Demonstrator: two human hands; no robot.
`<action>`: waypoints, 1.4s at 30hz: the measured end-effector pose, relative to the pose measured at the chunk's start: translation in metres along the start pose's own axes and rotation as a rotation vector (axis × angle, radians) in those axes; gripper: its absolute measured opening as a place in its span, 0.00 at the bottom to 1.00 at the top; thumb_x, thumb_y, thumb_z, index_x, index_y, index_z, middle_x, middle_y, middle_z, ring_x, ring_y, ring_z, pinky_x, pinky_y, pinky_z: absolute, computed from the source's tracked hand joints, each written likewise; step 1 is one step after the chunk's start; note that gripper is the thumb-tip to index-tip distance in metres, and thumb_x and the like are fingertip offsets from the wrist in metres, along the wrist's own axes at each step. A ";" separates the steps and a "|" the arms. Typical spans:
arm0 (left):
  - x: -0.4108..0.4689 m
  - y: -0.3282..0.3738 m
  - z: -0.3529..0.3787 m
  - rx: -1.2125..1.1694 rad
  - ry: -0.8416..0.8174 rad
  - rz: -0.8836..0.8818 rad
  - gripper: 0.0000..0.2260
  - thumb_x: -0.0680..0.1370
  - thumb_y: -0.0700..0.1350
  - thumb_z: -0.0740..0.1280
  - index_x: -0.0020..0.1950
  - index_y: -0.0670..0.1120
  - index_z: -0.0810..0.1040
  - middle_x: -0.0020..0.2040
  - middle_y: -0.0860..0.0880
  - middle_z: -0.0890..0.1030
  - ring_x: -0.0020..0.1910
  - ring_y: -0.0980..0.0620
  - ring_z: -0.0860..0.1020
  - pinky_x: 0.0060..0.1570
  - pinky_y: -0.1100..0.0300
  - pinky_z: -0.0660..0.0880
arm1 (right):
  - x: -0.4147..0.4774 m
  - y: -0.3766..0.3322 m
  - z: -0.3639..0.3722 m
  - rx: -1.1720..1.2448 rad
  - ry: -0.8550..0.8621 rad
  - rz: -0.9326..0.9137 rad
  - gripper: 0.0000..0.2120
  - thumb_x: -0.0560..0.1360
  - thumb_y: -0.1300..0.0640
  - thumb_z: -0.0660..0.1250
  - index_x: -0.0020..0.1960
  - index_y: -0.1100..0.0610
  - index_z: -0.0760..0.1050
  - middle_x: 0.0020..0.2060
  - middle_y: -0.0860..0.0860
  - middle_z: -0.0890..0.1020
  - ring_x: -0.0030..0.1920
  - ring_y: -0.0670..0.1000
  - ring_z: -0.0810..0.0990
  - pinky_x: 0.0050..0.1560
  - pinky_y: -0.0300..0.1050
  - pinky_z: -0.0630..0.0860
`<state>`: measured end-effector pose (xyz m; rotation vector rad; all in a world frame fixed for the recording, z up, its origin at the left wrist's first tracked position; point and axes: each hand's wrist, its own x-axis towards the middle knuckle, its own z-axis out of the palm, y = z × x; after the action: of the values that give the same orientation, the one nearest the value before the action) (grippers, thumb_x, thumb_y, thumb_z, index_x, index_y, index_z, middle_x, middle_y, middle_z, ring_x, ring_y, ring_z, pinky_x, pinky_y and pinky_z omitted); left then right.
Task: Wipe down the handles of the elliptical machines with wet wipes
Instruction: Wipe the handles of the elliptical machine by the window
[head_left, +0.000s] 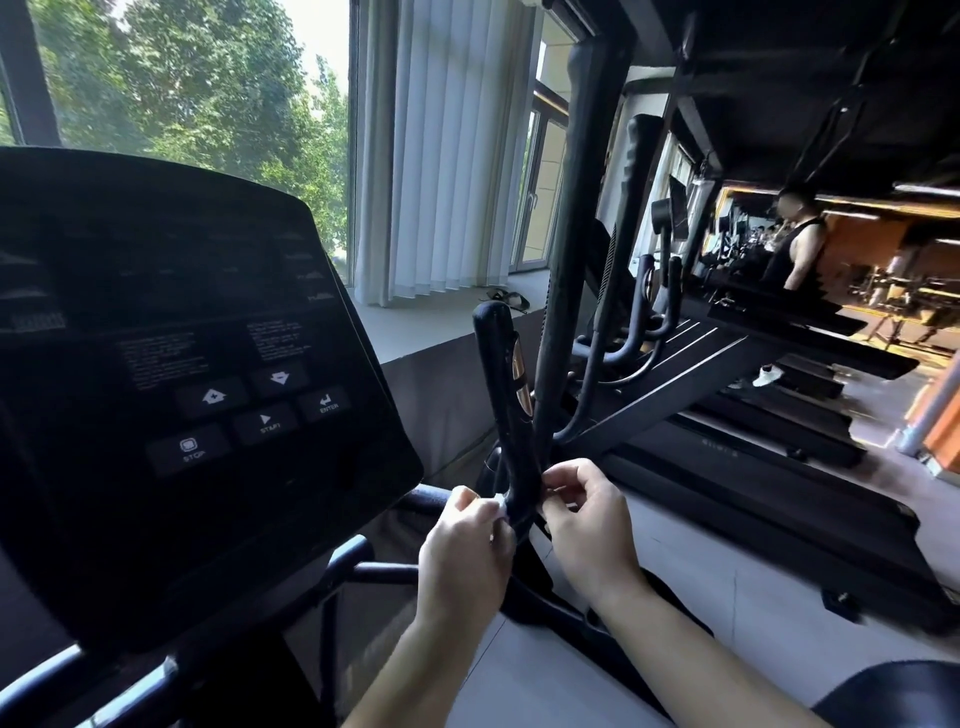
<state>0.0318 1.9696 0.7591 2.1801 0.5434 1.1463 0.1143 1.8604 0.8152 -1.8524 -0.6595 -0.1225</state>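
Observation:
A short black elliptical handle (501, 395) with a copper sensor strip rises just right of the console. At its bent lower end a white wet wipe (500, 506) is wrapped around the bar, mostly hidden by fingers. My left hand (465, 558) pinches the wipe against the handle's left side. My right hand (589, 525) pinches the wipe's other end on the handle's right side. A taller black moving handle (574, 244) stands right behind it.
The black console (197, 374) with its buttons fills the left. Windows and white vertical blinds (447, 156) lie ahead. More ellipticals and treadmills (727, 415) line the right, where a person in a black top (797, 249) stands far off.

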 end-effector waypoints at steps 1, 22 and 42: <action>-0.002 0.002 -0.002 -0.095 0.000 0.004 0.05 0.76 0.41 0.70 0.43 0.50 0.84 0.42 0.56 0.78 0.36 0.54 0.78 0.37 0.62 0.75 | 0.000 0.000 0.000 0.004 -0.002 0.002 0.09 0.75 0.64 0.72 0.46 0.49 0.80 0.41 0.45 0.85 0.44 0.44 0.83 0.51 0.45 0.81; 0.001 0.012 -0.014 -0.257 -0.035 0.034 0.06 0.76 0.40 0.71 0.38 0.46 0.81 0.39 0.54 0.79 0.40 0.55 0.78 0.44 0.65 0.73 | -0.003 -0.006 -0.002 0.014 -0.004 0.020 0.08 0.75 0.63 0.73 0.46 0.50 0.80 0.40 0.46 0.85 0.43 0.46 0.83 0.49 0.47 0.81; -0.014 -0.008 -0.039 -0.552 -0.266 -0.080 0.05 0.78 0.38 0.74 0.49 0.47 0.87 0.48 0.50 0.85 0.47 0.52 0.84 0.49 0.59 0.80 | -0.053 0.011 0.013 0.436 -0.100 0.238 0.04 0.76 0.64 0.75 0.46 0.57 0.84 0.39 0.56 0.87 0.41 0.50 0.85 0.41 0.40 0.81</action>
<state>-0.0085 1.9795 0.7627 1.7698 0.1663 0.8217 0.0720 1.8489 0.7808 -1.5048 -0.4819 0.2540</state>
